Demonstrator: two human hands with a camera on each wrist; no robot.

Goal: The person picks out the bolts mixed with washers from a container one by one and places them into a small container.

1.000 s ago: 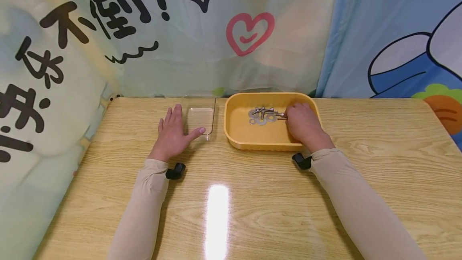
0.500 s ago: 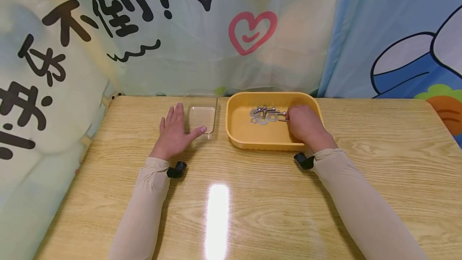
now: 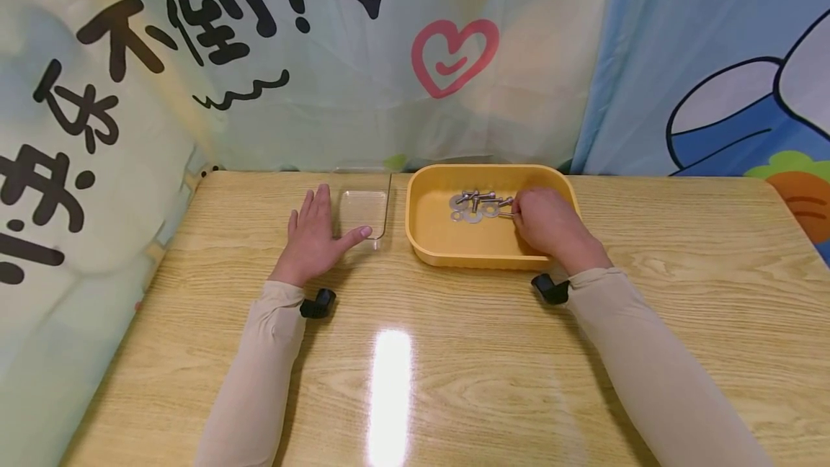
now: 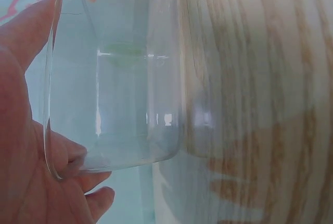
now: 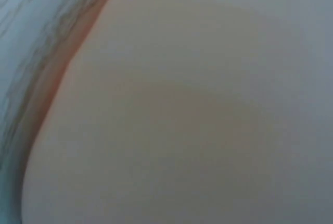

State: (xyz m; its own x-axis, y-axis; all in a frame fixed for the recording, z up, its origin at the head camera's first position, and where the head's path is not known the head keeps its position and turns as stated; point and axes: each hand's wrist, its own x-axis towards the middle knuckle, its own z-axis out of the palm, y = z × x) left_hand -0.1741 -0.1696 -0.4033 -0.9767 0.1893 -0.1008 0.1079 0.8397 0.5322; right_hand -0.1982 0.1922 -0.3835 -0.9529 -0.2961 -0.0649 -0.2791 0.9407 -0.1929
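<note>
In the head view my left hand (image 3: 313, 236) lies with straight, spread fingers at a clear plastic box (image 3: 361, 211). The left wrist view has the thumb at the rim of this clear box (image 4: 122, 94) and the fingers along its side. My right hand (image 3: 547, 220) reaches into a yellow tray (image 3: 447, 261), fingers curled down over its right part. A thin metal screw (image 3: 506, 215) sticks out from under its fingertips, which are largely hidden. Beside them lie several silver screws (image 3: 476, 197) and flat washers (image 3: 472, 216). The right wrist view is filled by the blurred tray wall (image 5: 166, 130).
Both containers stand side by side at the back of a wooden table (image 3: 311, 380), close to a printed cloth backdrop (image 3: 519, 92). A small black camera sits on each wrist. A bright light reflection (image 3: 390, 395) lies on the tabletop.
My right hand stays in the tray and shifts slightly. One screw beside its fingertips has turned a little. The left hand holds its place at the clear box.
</note>
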